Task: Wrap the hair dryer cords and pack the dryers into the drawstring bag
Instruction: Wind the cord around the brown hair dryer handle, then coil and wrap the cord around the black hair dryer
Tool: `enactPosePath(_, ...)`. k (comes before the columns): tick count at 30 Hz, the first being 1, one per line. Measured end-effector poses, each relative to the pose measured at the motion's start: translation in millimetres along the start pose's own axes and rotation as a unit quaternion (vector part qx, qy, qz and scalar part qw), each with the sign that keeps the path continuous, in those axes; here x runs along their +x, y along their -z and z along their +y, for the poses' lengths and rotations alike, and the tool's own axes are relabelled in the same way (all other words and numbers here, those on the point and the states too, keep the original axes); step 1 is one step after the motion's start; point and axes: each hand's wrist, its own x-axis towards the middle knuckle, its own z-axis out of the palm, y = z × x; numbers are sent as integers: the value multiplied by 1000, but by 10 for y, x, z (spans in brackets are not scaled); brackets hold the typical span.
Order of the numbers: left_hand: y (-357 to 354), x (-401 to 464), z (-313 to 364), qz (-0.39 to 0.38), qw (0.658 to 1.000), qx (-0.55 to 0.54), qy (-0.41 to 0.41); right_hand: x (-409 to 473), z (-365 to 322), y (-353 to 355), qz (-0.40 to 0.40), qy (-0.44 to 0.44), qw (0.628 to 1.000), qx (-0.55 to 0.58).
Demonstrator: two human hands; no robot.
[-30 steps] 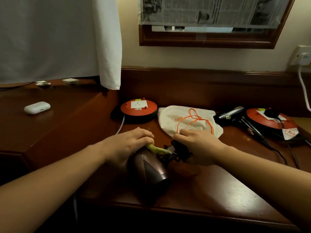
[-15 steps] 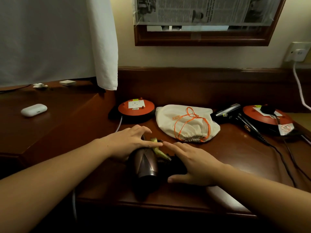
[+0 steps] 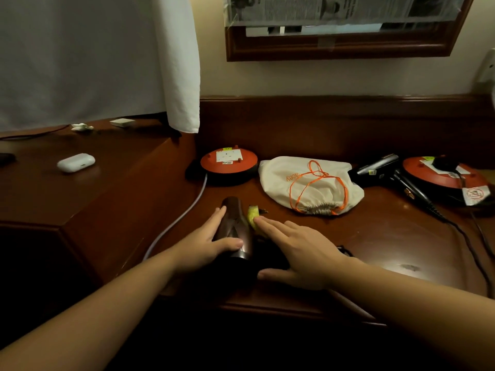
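Left hand (image 3: pixel 211 241) grips the brown hair dryer (image 3: pixel 235 228) lying on the desk (image 3: pixel 375 245); right hand (image 3: pixel 300 253) rests flat, fingers straight (fingertip touching a yellow tie (image 3: pixel 252 214)). Drawstring bag (image 3: pixel 308 183) lies behind, cinched.

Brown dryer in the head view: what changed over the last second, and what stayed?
The right hand, which gripped the dark cord bundle beside the brown dryer, has let go and now lies flat, fingers straight by the yellow tie. The left hand has shifted to grip the dryer's barrel. The drawstring bag and black dryer stayed put.
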Motion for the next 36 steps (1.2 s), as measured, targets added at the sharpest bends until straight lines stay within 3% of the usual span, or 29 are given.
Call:
enactPosePath(3, 75, -11, -44, 12, 999, -51, -11, 84, -178, -73, 32, -37, 999, -9)
enactPosePath(11, 231, -151, -183, 23, 998, -47, -32, 215, -458, -192, 60, -77, 995, 1)
enactPosePath(18, 332, -38, 34, 22, 1000, 14, 2, 207, -387, -46, 14, -68, 997, 45)
enactPosePath(23, 221, 306, 447, 86, 986, 143, -13, 59, -51, 142, 22, -112, 989, 92)
enactPosePath(29, -386, 965, 1089, -3, 958, 280, -60, -239, 666, 203, 48, -203, 975, 81)
enactPosePath(36, -1336, 1786, 1461, -69, 942, 305, -121, -731, 1491, 306, 66, -322, 943, 55)
